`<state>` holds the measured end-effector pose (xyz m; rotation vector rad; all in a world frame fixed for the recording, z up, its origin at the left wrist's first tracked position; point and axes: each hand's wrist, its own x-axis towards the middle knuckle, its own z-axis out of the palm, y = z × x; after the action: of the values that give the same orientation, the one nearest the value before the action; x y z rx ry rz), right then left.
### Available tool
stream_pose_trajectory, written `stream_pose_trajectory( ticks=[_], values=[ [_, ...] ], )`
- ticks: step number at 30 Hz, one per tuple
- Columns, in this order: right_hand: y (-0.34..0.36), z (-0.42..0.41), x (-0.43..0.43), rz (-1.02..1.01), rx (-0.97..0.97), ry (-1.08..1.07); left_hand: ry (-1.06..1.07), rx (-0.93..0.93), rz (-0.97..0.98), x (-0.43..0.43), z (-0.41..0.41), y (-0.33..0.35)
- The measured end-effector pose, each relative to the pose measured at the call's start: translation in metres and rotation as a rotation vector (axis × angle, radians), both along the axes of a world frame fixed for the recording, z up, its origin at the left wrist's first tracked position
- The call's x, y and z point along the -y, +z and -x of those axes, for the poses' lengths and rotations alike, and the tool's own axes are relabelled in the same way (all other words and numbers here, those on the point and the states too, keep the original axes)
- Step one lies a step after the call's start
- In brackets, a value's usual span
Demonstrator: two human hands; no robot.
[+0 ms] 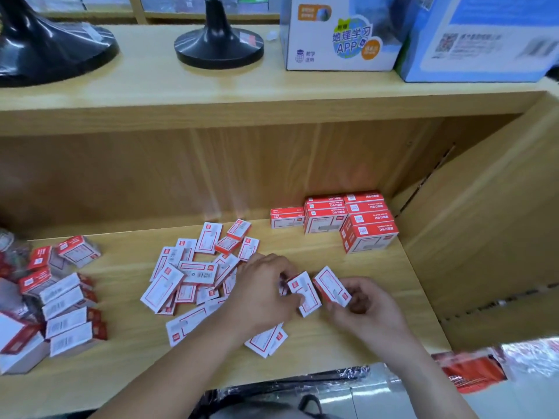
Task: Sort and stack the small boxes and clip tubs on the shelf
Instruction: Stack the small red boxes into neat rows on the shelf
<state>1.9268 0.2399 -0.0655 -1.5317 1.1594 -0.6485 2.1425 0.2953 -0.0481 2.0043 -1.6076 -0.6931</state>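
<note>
Holding one small box apiece, both hands work over the front right of the lower shelf. The left hand curls its fingers round the first box, white with a red frame, which sits tilted at the hand's right side. The right hand pinches the second box between thumb and curled fingers. Its red side faces the first box, and the two lie just beside each other, edges about touching. Whether they rest on the wood or hang just above it, I cannot tell.

Left of the hands a loose pile of the same small boxes lies scattered across the middle of the shelf, many overlapping. Two more boxes lie by the left forearm near the front edge.

In the back right corner a neat stack of red-and-white boxes stands against the back wall, with a lone box just beside it on the left. At the far left a row of boxes lies side by side, barcodes up. Behind it sit clear clip tubs with red labels, tumbled at angles.

On the upper shelf stand a large black base, a smaller black base, a white carton and a blue carton.
</note>
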Motion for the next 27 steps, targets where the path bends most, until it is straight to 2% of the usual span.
stream_pose_trajectory(
  ticks=[4,6,13,20,25,27],
  values=[
    [0.003,-0.001,-0.001,-0.062,0.042,-0.028,0.139,-0.344,-0.013,-0.003,0.001,0.010],
    [0.003,-0.003,0.001,-0.073,0.040,-0.046,0.196,-0.429,0.005,-0.004,-0.001,0.014],
    [0.002,-0.010,0.006,-0.068,0.021,-0.114,0.277,-0.523,0.081,-0.012,-0.015,0.017],
    [0.020,-0.032,0.014,-0.063,0.113,-0.170,0.318,-0.601,0.099,-0.017,-0.022,0.018],
    [0.035,-0.044,0.011,-0.229,0.286,-0.176,0.362,-0.632,0.112,-0.018,-0.024,0.015],
    [0.037,-0.046,0.010,-0.282,0.298,-0.167,0.360,-0.647,0.119,-0.020,-0.025,0.015]
  ],
)
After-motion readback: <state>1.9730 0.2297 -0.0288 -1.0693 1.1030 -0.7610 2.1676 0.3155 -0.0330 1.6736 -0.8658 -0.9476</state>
